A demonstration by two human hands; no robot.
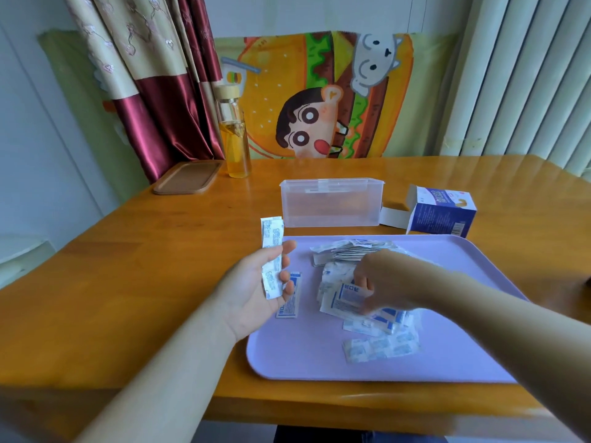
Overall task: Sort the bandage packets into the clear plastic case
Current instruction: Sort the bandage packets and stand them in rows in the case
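Step in hand: gathering, judging by the small stack in one hand and none seen in the case.
Left hand [256, 282]: at the tray's 9 o'clock edge, palm up, thumb and fingers gripping a few bandage packets [272, 260] held upright.
Right hand [383, 279]: over the tray's middle, fingers curled down onto the loose pile [351, 314]; blur hides whether a packet is pinched yet.
Tray [287, 353]: lilac, holding the scattered pile.
Clear case [331, 203]: on the table at the tray's 12 o'clock, apparently empty; unclear whether its lid is on.
Cardboard box [444, 212]: at 1 o'clock, flap open.
Next move: probably lift one packet, lay it square on the left-hand stack, then carry the stack to the case.
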